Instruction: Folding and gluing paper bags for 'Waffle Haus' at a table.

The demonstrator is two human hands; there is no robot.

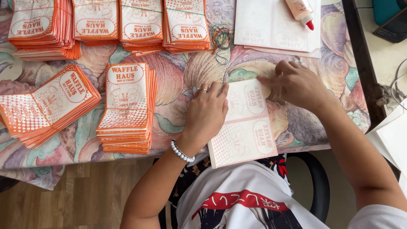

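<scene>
A pale paper bag [246, 123] lies printed side down at the near edge of the table [178, 76], its lower end hanging a little past that edge toward the person's lap. The left hand [206, 112] rests flat on the bag's left long edge, fingers spread and pressing down, gripping nothing; a ring shows on one finger and a bead bracelet [182, 151] sits at the wrist. The right hand [294, 85] lies over the bag's top right corner, fingers stretched leftward along the upper edge and pressed to the paper; whether it pinches a flap I cannot tell.

Just left of the left hand stands a stack of orange bags [127, 108], near but not touching. Further left a second stack [46, 106] lies slanted and reaches the picture's left edge. Along the far side runs a row of bundled stacks [110, 25]. Loose rubber bands [221, 40] lie between that row and the right hand. White sheets [275, 25] sit at the far right, with a glue bottle [301, 12] lying on them. Bare tablecloth shows between the bag and the rubber bands, and right of the right hand to the table's dark right rim.
</scene>
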